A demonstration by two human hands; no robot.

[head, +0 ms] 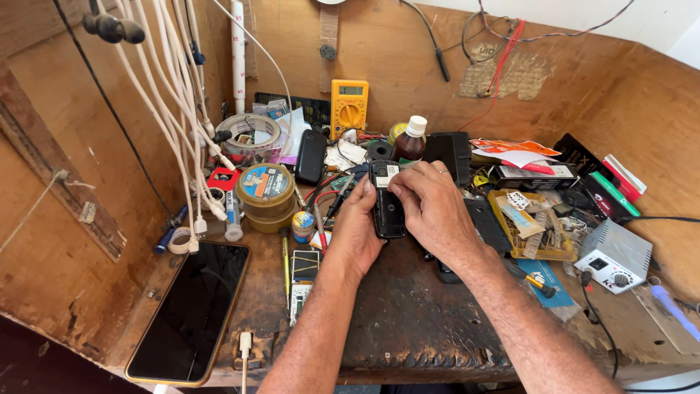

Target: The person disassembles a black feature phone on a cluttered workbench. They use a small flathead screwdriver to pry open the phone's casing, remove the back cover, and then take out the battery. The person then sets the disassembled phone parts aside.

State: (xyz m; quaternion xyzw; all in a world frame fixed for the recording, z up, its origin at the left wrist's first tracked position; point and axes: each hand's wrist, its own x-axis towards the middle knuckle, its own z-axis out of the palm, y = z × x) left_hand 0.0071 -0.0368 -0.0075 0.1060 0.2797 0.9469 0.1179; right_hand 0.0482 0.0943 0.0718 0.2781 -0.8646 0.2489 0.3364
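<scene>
Holding a small black phone (pixel 387 201) between both hands, the person keeps it just above the middle of the cluttered wooden worktop (pixel 423 321). The left hand (pixel 357 230) cups the phone from nine o'clock, fingers curled along its left edge and closed on it; the right hand (pixel 430 208) comes in from three o'clock, its fingertips pinched at the phone's upper right corner, also closed on it, with a ring on one finger. The phone's long axis runs twelve to six, top end away from the person, and both hands sit equally close, one on each long side; the right covers more of it. At seven o'clock from the hands a large smartphone (pixel 191 310) lies face up near the worktop's front edge, screen dark. At ten o'clock stand stacked round tins (pixel 266 191), with another dark handset (pixel 311 155) beyond them. At twelve o'clock a yellow multimeter (pixel 349 108) leans on the back wall, a brown bottle (pixel 411 141) with a white cap just right of it. At three o'clock a yellow tray (pixel 531 226) holds small parts, and farther right sits a grey soldering station (pixel 615 255). White cables (pixel 171 109) hang at upper left.
</scene>
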